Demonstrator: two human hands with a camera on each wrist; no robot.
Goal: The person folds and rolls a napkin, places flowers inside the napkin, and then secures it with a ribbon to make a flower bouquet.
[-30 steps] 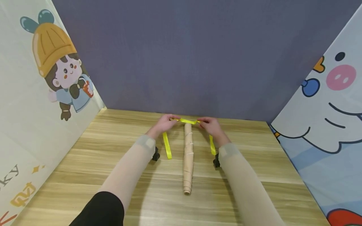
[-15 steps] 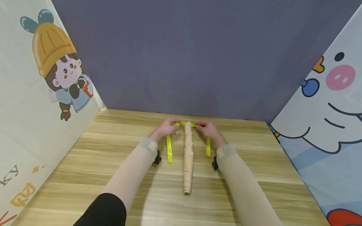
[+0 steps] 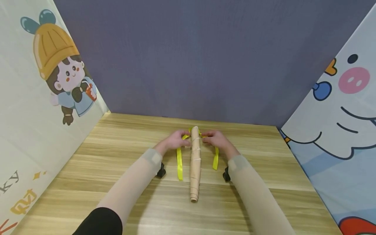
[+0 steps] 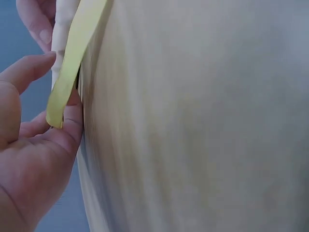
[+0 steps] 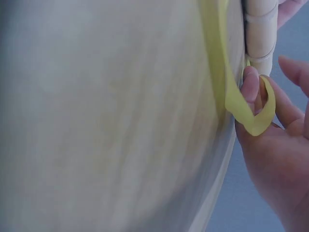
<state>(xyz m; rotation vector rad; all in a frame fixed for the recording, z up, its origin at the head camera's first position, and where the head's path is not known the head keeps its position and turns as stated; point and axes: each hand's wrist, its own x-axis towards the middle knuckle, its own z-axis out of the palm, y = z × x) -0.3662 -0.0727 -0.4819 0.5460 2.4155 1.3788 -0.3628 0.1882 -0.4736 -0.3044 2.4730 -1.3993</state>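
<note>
A long beige roll (image 3: 195,176), wound with pale bands, lies lengthwise on the wooden table. A yellow ribbon (image 3: 180,164) runs behind or beneath its far end, and its two tails hang toward the near side. My left hand (image 3: 174,140) holds the ribbon left of the roll; in the left wrist view the ribbon (image 4: 72,63) folds among the fingers, with the thumb lifted away. On the other side my right hand (image 3: 216,139) has the ribbon (image 5: 217,58) looped through its fingers, thumb apart. The stretch of ribbon under the roll is hidden.
The wood-grain table (image 3: 117,156) meets a grey-blue back wall (image 3: 188,58). Printed cartoon panels stand at left (image 3: 17,98) and right (image 3: 346,130). Black camera mounts (image 3: 161,171) hang below the wrists.
Both hands have come nearer along the roll, bringing the ribbon from beyond its far end to beneath or behind that end. The roll's far tip now shows above the ribbon.
</note>
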